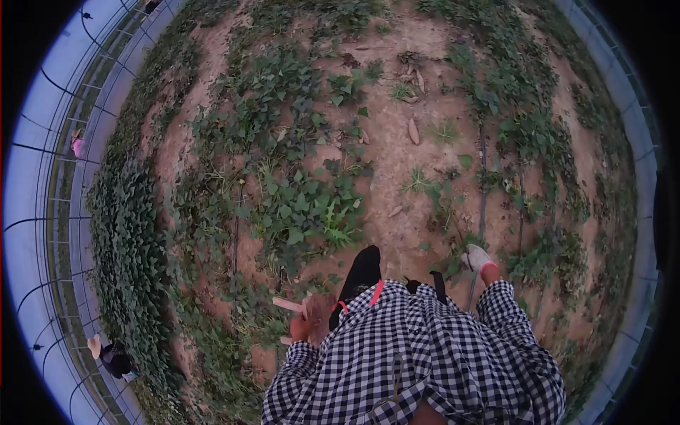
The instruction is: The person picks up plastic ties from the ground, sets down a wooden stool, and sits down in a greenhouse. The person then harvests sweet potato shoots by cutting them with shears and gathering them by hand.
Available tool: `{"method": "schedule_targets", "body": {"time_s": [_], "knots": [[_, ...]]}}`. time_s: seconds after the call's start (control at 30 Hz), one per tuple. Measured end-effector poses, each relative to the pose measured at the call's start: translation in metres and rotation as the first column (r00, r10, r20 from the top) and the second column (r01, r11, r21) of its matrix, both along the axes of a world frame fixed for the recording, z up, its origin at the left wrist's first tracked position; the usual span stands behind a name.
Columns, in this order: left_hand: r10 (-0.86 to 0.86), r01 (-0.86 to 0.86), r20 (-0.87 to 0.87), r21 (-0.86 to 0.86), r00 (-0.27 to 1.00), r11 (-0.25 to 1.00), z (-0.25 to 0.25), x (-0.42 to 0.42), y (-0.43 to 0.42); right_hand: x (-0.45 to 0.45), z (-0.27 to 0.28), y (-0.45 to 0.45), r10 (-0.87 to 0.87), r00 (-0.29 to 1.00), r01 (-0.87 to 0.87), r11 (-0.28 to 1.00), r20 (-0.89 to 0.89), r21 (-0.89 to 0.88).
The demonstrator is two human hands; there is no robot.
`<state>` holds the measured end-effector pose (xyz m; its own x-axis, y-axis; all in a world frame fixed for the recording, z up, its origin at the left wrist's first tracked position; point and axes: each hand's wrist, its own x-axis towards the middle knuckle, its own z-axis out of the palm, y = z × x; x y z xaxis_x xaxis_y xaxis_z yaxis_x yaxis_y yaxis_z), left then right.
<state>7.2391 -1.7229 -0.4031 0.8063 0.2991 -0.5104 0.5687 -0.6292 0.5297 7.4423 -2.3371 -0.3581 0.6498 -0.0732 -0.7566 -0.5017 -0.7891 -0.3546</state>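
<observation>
- Black-and-white checked shirt [397, 340] fills the foreground, its wearer bent over a leafy field as I watch from afar.
- Left hand [300, 329] grips what looks to me like a small wooden stool [319, 312] beside the dark-clad leg [363, 269], apparently held at its frame to keep it off to one side.
- Right hand [477, 258], in a pale glove with a red cuff, reaches low by a trailing vine [453, 225]; I cannot tell whether its fingers are closed around the stem.
- Sweet potatoes [414, 131] lie on bare soil [389, 170] between the leafy rows ahead, probably left there to stay visible and clear of foliage.
- Dark hose [482, 184] runs along the row, likely for watering.
- Person in a pale hat [115, 358] is beyond the far-left row. I can read no brand, label or writing.
</observation>
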Motion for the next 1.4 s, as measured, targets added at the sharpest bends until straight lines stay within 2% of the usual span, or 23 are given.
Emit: {"method": "schedule_targets", "body": {"time_s": [0.03,0.07,0.1,0.13,0.17,0.2,0.23,0.3,0.33,0.47,0.57,0.67,0.73,0.77,0.83,1.0,1.23,1.4], "knots": [[-0.034,0.053,0.151,-0.120,0.988,0.991,0.008,0.029,-0.002,0.020,0.003,-0.003,-0.011,1.000,0.011,1.000,-0.007,-0.012],[0.037,0.002,-0.313,0.123,0.949,0.992,0.033,0.081,-0.012,0.040,0.007,-0.005,-0.024,1.000,0.024,0.999,-0.013,-0.021],[0.010,-0.008,0.029,-0.074,1.000,0.997,0.032,0.103,-0.007,0.054,0.011,-0.009,-0.047,0.999,0.047,0.998,-0.018,-0.029],[-0.008,0.109,0.338,-0.279,0.941,0.954,0.029,0.124,-0.001,0.065,0.015,-0.012,-0.066,0.997,0.065,0.997,-0.027,-0.041],[-0.031,0.033,0.018,-0.144,0.999,0.989,0.048,0.174,-0.006,0.077,0.017,-0.014,-0.090,0.995,0.089,0.995,-0.033,-0.043],[-0.003,0.008,-0.303,0.015,0.953,1.000,0.067,0.221,-0.011,0.087,0.018,-0.016,-0.113,0.993,0.111,0.993,-0.042,-0.050],[-0.033,0.059,-0.233,0.106,0.972,0.993,0.081,0.261,-0.019,0.098,0.019,-0.019,-0.135,0.990,0.132,0.990,-0.049,-0.059],[-0.107,0.125,-0.210,0.074,0.972,0.989,0.073,0.329,-0.013,0.120,0.016,-0.026,-0.169,0.983,0.164,0.984,-0.072,-0.071],[-0.113,0.145,-0.203,0.152,0.973,0.978,0.073,0.361,-0.020,0.134,0.012,-0.029,-0.182,0.980,0.175,0.982,-0.084,-0.077],[-0.173,0.228,-0.219,0.255,0.960,0.940,0.053,0.479,-0.031,0.199,-0.011,-0.048,-0.210,0.969,0.201,0.976,-0.130,-0.078],[-0.136,0.169,-0.183,0.182,0.974,0.969,0.049,0.541,-0.051,0.279,-0.027,-0.071,-0.200,0.969,0.192,0.979,-0.142,-0.064],[-0.104,0.149,-0.202,0.225,0.974,0.963,0.070,0.591,-0.083,0.367,-0.028,-0.092,-0.172,0.977,0.167,0.985,-0.126,-0.046],[-0.037,0.066,-0.197,0.146,0.980,0.987,0.075,0.616,-0.099,0.426,-0.022,-0.105,-0.142,0.986,0.138,0.989,-0.092,-0.043],[-0.051,0.066,-0.224,0.061,0.973,0.996,0.091,0.635,-0.111,0.458,-0.018,-0.112,-0.125,0.989,0.123,0.992,-0.074,-0.040],[-0.037,0.045,-0.279,0.020,0.959,0.999,0.105,0.669,-0.127,0.516,-0.013,-0.120,-0.107,0.994,0.106,0.994,-0.036,-0.037],[-0.001,-0.012,-0.238,-0.056,0.971,0.998,0.071,0.751,-0.131,0.656,-0.016,-0.129,-0.070,0.997,0.071,0.997,0.033,-0.023],[0.002,-0.012,-0.281,-0.034,0.960,0.999,0.021,0.950,-0.136,0.816,-0.035,-0.133,-0.097,0.995,0.096,0.994,-0.010,-0.048],[-0.101,0.105,-0.276,0.000,0.956,0.994,0.032,1.103,-0.136,0.910,-0.020,-0.148,-0.193,0.980,0.189,0.978,-0.055,-0.084]]}}
